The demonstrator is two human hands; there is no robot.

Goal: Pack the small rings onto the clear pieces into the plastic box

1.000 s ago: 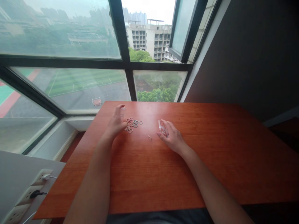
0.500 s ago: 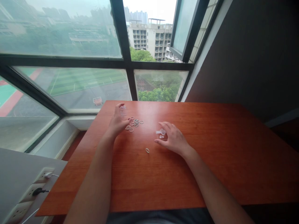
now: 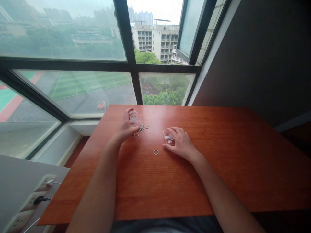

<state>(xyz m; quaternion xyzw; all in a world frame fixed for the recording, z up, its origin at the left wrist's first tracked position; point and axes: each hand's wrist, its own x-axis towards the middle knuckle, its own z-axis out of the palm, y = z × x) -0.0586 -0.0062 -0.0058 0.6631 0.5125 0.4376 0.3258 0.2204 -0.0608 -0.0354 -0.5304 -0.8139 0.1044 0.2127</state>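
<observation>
My left hand (image 3: 125, 127) grips a clear plastic box (image 3: 134, 118) between thumb and fingers, tilted up beside a pile of thin rings (image 3: 141, 128). Part of that pile is hidden behind the hand and the box. My right hand (image 3: 181, 142) is curled around another clear plastic box (image 3: 167, 137) with white shapes on or in it, low over the table; the fingers cover its right side. A single pale ring (image 3: 155, 152) lies flat on the wood, left of the right hand and apart from the pile.
The reddish-brown wooden table (image 3: 145, 191) reaches to a dark-framed window (image 3: 132, 67) at its far edge. Wall sockets (image 3: 29, 200) with plugs and cables are at the lower left. A dark wall (image 3: 255, 58) stands on the right.
My left hand and its box have moved right, covering more of the rings. The single ring has shifted slightly up and right and now lies flat. More of the right-hand box shows.
</observation>
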